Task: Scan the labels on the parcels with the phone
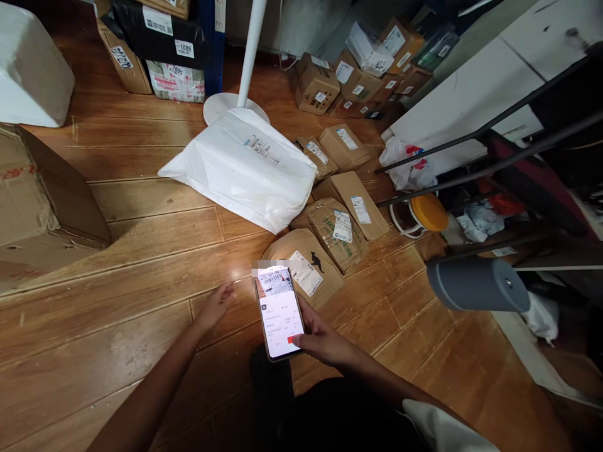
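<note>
My right hand (325, 342) holds a smartphone (279, 312) upright, fingers wrapped round its right edge and the thumb on the lit screen. The screen shows a barcode label and a red button. Just beyond the phone lies a brown paper parcel (306, 263) with a kangaroo mark and a shipping label. My left hand (215, 306) hovers low over the wooden floor, left of the phone, fingers loosely curled and holding nothing.
A large white plastic-wrapped package (242, 166) lies behind the parcels. Several cardboard boxes (348, 198) are spread on the floor toward the back right. A big carton (42, 201) is at left, a grey cylinder (475, 285) and a shelf frame at right, a white stand pole (249, 50) at the back.
</note>
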A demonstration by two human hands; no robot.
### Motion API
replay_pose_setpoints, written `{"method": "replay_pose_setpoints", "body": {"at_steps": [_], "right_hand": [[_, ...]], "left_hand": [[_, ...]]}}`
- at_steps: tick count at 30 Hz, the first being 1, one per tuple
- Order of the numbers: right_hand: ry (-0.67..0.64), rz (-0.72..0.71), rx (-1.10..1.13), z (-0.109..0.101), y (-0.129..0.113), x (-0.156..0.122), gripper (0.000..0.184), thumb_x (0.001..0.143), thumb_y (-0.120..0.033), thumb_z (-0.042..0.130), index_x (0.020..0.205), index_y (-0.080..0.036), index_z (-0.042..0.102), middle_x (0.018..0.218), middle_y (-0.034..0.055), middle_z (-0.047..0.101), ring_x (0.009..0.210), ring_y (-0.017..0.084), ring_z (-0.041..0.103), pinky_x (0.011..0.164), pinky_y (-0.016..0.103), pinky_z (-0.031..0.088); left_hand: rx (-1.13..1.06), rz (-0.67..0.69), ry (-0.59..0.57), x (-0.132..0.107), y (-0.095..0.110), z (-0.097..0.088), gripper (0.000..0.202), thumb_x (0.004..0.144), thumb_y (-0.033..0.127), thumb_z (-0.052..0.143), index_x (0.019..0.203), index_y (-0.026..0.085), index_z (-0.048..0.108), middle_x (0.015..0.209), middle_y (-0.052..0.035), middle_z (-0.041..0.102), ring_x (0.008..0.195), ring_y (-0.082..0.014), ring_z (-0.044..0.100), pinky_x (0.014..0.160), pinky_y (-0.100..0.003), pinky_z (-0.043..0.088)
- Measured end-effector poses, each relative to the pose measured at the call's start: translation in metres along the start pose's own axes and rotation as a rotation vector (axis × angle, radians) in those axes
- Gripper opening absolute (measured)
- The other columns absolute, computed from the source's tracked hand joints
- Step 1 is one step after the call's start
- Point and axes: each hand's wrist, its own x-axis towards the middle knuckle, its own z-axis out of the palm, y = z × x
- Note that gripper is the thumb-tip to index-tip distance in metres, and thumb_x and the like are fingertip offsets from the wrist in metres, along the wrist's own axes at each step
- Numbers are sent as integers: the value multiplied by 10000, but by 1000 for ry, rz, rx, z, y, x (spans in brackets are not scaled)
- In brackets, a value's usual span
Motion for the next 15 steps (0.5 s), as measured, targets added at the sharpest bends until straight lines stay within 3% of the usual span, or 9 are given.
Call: {"method": "replay_pose_setpoints", "body": {"at_steps": [2,5,9,12,14,15], "right_hand": [[10,6,19,-1,4,2,806,698,-278,772,1406,-305,388,1178,35,663,929,211,615,783,336,462],[24,4,57,-3,11,5,827,672,-252,780,1403,-319,397,1173,39,679,920,224,631,790,355,473],[79,51,145,-3,20,6,898,599,-227,789,1408,-350,420,1353,47,613,1178,313,570,933,444,444],[144,135,233,-4,24,13,923,588,-251,747,1439,-349,402,1424,47,572,1322,343,480,1005,478,417],[162,221,261,-4,25,23,992,590,-278,728,1490,-343,316,1439,72,563,1300,367,511,971,504,452],[167,263,271,-3,25,28,1013,603,-303,713,1511,-340,267,1453,76,550,1298,372,517,951,509,472]], "left_hand": [[94,71,47,-3,1,-35,480,811,391,525,1230,162,569,1210,-142,646,1097,-279,619,956,-440,508],[415,283,286,-18,4,-104,501,807,425,499,1263,225,552,1287,-133,563,1228,-310,525,1073,-510,420],[807,416,551,-62,15,-210,510,822,476,542,1293,281,547,1437,-119,418,1362,-345,373,1165,-568,260],[892,293,972,-94,21,-282,647,833,504,575,1391,194,466,1496,-162,307,1408,-358,278,1185,-572,156],[748,78,1317,-104,18,-324,821,802,514,628,1451,85,363,1483,-233,275,1404,-385,255,1176,-561,155],[618,-43,1430,-104,14,-343,876,790,510,645,1452,30,332,1454,-267,297,1391,-395,271,1167,-551,178]]}}
